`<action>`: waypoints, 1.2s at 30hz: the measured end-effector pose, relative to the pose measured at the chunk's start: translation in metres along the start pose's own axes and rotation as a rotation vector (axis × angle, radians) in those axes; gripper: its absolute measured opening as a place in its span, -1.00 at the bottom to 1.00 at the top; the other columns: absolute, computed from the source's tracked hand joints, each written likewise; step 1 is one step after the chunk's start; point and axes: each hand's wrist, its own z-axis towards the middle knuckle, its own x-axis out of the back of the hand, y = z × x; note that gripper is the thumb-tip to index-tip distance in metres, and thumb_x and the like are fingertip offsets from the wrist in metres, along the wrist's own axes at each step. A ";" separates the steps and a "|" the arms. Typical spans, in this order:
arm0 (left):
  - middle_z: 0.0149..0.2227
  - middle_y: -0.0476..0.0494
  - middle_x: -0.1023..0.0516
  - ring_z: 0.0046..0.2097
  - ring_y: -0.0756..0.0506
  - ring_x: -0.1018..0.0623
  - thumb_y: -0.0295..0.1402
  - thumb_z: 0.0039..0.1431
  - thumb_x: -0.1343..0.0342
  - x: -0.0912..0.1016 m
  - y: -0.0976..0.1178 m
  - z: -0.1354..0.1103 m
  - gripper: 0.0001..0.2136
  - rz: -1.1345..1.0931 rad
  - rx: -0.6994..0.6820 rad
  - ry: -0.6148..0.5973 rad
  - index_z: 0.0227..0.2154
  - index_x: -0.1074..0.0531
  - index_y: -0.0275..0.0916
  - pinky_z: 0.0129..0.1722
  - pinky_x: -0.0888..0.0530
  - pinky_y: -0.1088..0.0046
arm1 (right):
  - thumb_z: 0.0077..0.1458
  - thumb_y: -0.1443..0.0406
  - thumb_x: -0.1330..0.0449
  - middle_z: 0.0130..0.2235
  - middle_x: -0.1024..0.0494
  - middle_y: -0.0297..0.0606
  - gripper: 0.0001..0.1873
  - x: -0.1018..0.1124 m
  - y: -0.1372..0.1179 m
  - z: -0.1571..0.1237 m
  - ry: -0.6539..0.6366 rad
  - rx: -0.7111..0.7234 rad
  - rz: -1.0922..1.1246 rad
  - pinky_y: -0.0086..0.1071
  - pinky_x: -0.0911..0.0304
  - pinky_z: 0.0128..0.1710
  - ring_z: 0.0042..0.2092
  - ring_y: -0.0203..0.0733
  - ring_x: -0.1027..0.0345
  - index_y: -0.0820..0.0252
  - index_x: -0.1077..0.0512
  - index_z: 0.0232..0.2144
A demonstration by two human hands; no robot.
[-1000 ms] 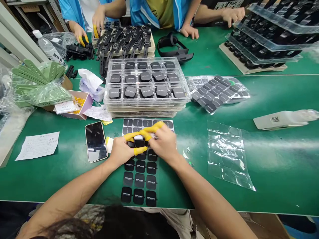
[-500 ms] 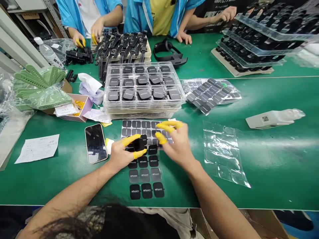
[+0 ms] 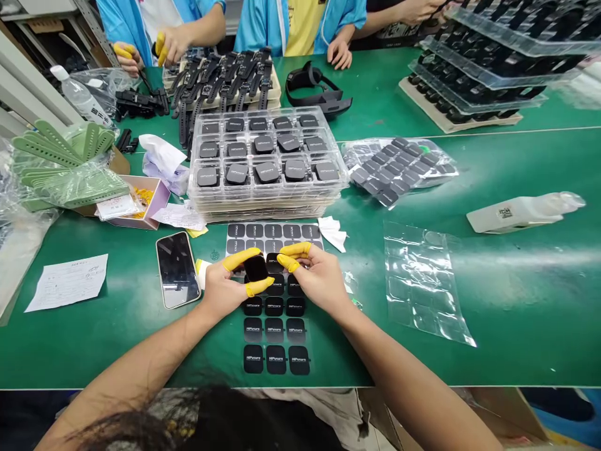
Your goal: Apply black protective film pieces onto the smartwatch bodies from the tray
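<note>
Drawing in since the earlier frame, my right hand (image 3: 320,285) is now hovering just beside the left, its thumb and forefinger narrowing to a small pinch in yellow finger cots (image 3: 288,263); I cannot tell whether they are gripping anything thin. My left hand (image 3: 228,289) is holding a black rounded-square pad (image 3: 256,268) in a narrow pinch by its edges, just above the pad sheet (image 3: 275,307) and apart from the right fingertips. Handling it by the rim seems the sound way to work, since that is keeping the cots off its smooth face.

Around my hands, the sheet is carrying rows of matte black pads with crisp white logos. A glossy black smartphone (image 3: 177,269) is lying on the green desk (image 3: 422,363) just left of the sheet, while a crumpled white tissue (image 3: 332,233) is resting at its upper right corner. Straight ahead, a stack of ribbed, clear plastic trays (image 3: 267,166) is holding more pads in separate pockets. Further right, a crinkled clear plastic bag (image 3: 425,282) is lying flat, and beyond the trays a co-worker's hand (image 3: 171,45) is working among black watch straps (image 3: 225,81).
</note>
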 end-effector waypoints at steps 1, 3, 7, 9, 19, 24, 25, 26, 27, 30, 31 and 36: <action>-0.11 -0.23 -0.82 -0.14 -0.23 -0.80 -0.21 -0.14 -0.65 0.000 0.001 0.001 -0.44 -0.082 0.093 0.004 -0.02 -0.73 -0.23 -0.01 -0.77 0.15 | 0.16 -0.05 -0.46 -0.29 -0.75 -0.21 -0.65 -0.001 0.001 0.000 -0.001 0.023 -0.023 -0.18 -0.57 -0.36 -0.37 -0.09 -0.62 0.06 -0.67 -0.25; -0.07 -0.26 -0.82 -0.08 -0.27 -0.80 -0.19 -0.23 -0.68 0.000 0.002 0.004 -0.36 -0.255 0.247 0.021 -0.01 -0.71 -0.25 0.05 -0.76 0.12 | 0.22 -0.01 -0.41 -0.31 -0.74 -0.23 -0.72 -0.003 0.003 0.000 -0.003 0.107 -0.107 -0.17 -0.53 -0.35 -0.39 -0.11 -0.58 0.04 -0.67 -0.26; -0.06 -0.25 -0.81 -0.03 -0.30 -0.80 -0.22 -0.37 -0.73 -0.001 0.003 0.011 -0.27 -0.430 0.392 0.047 -0.02 -0.70 -0.25 0.09 -0.74 0.10 | 0.33 0.13 -0.30 -0.36 -0.72 -0.24 -0.81 0.000 0.005 0.006 0.010 0.387 -0.318 -0.13 -0.47 -0.25 -0.35 -0.10 -0.50 0.01 -0.66 -0.29; -0.08 -0.25 -0.81 -0.04 -0.29 -0.79 -0.22 -0.38 -0.73 -0.002 0.003 0.012 -0.27 -0.431 0.412 0.055 -0.02 -0.69 -0.26 0.09 -0.74 0.10 | 0.32 0.17 -0.31 -0.27 -0.74 -0.20 -0.81 0.008 0.000 0.010 -0.008 0.534 -0.335 -0.04 -0.47 -0.10 -0.23 -0.05 -0.54 -0.01 -0.66 -0.35; -0.14 -0.12 -0.82 -0.22 -0.17 -0.76 -0.26 -0.05 -0.58 -0.006 0.001 -0.001 -0.49 0.141 0.141 -0.131 0.04 -0.74 -0.11 -0.05 -0.75 0.19 | -0.16 -0.11 -0.64 -0.31 -0.68 -0.23 -0.49 0.027 -0.035 0.004 -0.119 -0.137 0.065 -0.15 -0.49 -0.22 -0.31 -0.13 -0.49 0.07 -0.67 -0.32; -0.13 -0.04 -0.83 -0.21 -0.14 -0.76 -0.32 -0.01 -0.56 -0.004 0.004 -0.002 -0.48 0.276 0.073 -0.203 0.08 -0.72 -0.04 -0.08 -0.74 0.29 | -0.22 -0.07 -0.66 -0.28 -0.73 -0.20 -0.48 0.005 -0.032 0.001 -0.181 -0.286 0.070 -0.10 -0.56 -0.06 -0.21 -0.07 -0.60 0.11 -0.64 -0.37; -0.14 -0.04 -0.83 -0.22 -0.13 -0.76 -0.31 0.00 -0.56 -0.004 0.004 -0.002 -0.48 0.281 0.071 -0.214 0.09 -0.72 -0.04 -0.10 -0.73 0.31 | -0.23 -0.06 -0.66 -0.27 -0.73 -0.20 -0.48 0.002 -0.030 0.000 -0.198 -0.330 0.107 -0.10 -0.57 -0.06 -0.20 -0.06 -0.62 0.11 -0.63 -0.36; -0.16 -0.04 -0.83 -0.24 -0.13 -0.76 -0.29 0.00 -0.55 -0.004 0.005 -0.002 -0.48 0.282 0.072 -0.221 0.09 -0.72 -0.05 -0.12 -0.73 0.32 | -0.24 -0.04 -0.66 -0.27 -0.74 -0.20 -0.48 -0.001 -0.028 0.000 -0.205 -0.369 0.140 -0.10 -0.59 -0.06 -0.19 -0.05 -0.63 0.11 -0.63 -0.35; -0.17 -0.04 -0.83 -0.26 -0.12 -0.75 -0.29 0.01 -0.55 -0.004 0.006 -0.001 -0.49 0.283 0.078 -0.226 0.09 -0.72 -0.07 -0.15 -0.72 0.33 | -0.25 -0.03 -0.66 -0.26 -0.75 -0.20 -0.49 -0.003 -0.026 -0.001 -0.203 -0.397 0.163 -0.11 -0.60 -0.07 -0.19 -0.04 -0.65 0.11 -0.62 -0.34; -0.20 -0.04 -0.82 -0.29 -0.11 -0.74 -0.29 -0.02 -0.56 -0.004 0.009 0.000 -0.48 0.293 0.110 -0.235 0.08 -0.73 -0.09 -0.18 -0.71 0.35 | -0.25 0.00 -0.65 -0.25 -0.76 -0.18 -0.50 -0.007 -0.020 -0.003 -0.175 -0.419 0.187 -0.13 -0.62 -0.10 -0.19 -0.03 -0.66 0.11 -0.63 -0.33; -0.20 -0.03 -0.83 -0.29 -0.11 -0.74 -0.30 -0.03 -0.56 -0.004 0.010 0.000 -0.47 0.297 0.119 -0.235 0.08 -0.73 -0.08 -0.18 -0.71 0.36 | -0.24 0.00 -0.65 -0.26 -0.76 -0.18 -0.50 -0.008 -0.019 -0.003 -0.164 -0.418 0.185 -0.14 -0.62 -0.11 -0.19 -0.04 -0.66 0.11 -0.63 -0.32; -0.18 -0.03 -0.82 -0.28 -0.12 -0.73 -0.29 -0.04 -0.56 -0.005 0.012 0.001 -0.48 0.283 0.146 -0.236 0.07 -0.73 -0.07 -0.15 -0.70 0.34 | -0.26 -0.02 -0.67 -0.27 -0.75 -0.20 -0.48 -0.010 -0.014 -0.003 -0.131 -0.397 0.173 -0.16 -0.62 -0.12 -0.20 -0.04 -0.66 0.10 -0.64 -0.32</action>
